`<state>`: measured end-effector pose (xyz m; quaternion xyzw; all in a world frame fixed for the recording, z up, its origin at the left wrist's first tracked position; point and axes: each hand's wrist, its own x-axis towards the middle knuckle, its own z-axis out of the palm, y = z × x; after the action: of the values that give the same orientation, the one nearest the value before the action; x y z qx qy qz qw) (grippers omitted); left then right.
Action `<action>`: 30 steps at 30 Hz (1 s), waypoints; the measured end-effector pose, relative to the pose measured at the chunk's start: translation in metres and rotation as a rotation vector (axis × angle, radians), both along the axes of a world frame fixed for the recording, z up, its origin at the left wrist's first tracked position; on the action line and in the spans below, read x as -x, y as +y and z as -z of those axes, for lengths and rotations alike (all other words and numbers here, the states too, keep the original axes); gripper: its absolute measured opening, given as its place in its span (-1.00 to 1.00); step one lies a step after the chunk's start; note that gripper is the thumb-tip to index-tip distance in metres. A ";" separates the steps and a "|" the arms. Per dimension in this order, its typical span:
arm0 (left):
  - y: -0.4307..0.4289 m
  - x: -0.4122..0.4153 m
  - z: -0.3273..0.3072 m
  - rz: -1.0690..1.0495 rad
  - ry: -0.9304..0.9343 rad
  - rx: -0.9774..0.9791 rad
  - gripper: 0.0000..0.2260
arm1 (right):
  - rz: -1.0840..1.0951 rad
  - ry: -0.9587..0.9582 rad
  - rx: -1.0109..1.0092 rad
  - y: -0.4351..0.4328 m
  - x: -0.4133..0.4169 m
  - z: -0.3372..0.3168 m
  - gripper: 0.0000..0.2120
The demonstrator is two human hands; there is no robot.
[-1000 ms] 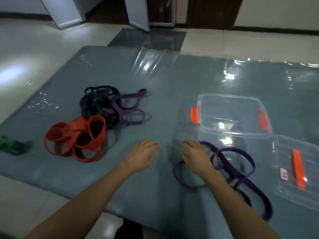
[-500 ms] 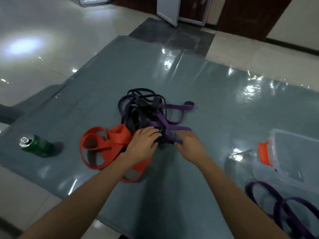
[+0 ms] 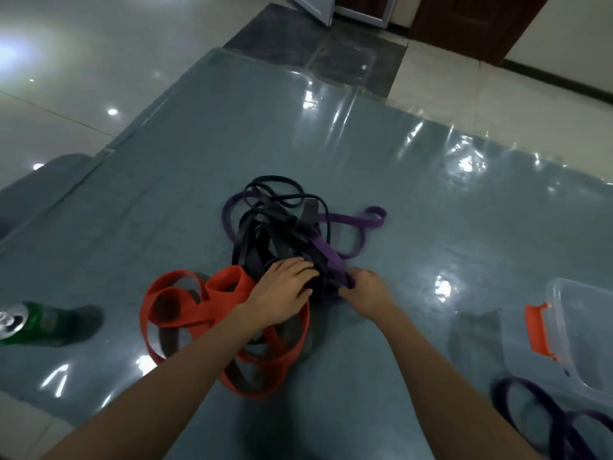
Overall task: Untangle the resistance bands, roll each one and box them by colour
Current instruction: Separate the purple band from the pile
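right hand (image 3: 365, 290) pinches purple band (image 3: 326, 254), running toward counter's (image 3: 232, 144) far edge | left hand (image 3: 282, 292) on black bands (image 3: 262, 234), grip unclear

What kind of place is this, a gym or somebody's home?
Probably an ordinary indoor room, home or office, I can't tell: glossy floor tiles, a dark wooden door, and a plastic-covered grey-blue surface holding tangled resistance bands.

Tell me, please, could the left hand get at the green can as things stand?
Probably yes: the left hand is on the tangle, and only the low red bands and bare mat lie between it and the green can.
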<state>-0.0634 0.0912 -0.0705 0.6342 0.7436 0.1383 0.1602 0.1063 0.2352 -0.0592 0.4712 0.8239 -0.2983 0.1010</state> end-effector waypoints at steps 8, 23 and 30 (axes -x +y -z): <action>0.021 0.006 -0.028 -0.098 -0.107 -0.279 -0.78 | 0.040 0.340 -0.202 0.014 -0.011 -0.070 -0.85; 0.049 -0.004 -0.141 -0.216 -0.348 -0.598 -0.71 | 0.004 0.623 -0.513 0.015 -0.012 -0.238 -0.75; 0.054 -0.015 -0.205 -0.178 -0.581 -0.586 -0.59 | -0.003 0.791 -0.755 0.018 -0.018 -0.317 -0.70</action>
<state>-0.0483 0.1452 0.1344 0.5208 0.6488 0.5301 0.1634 0.1244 0.2534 0.2575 0.3253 0.8495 -0.1360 -0.3926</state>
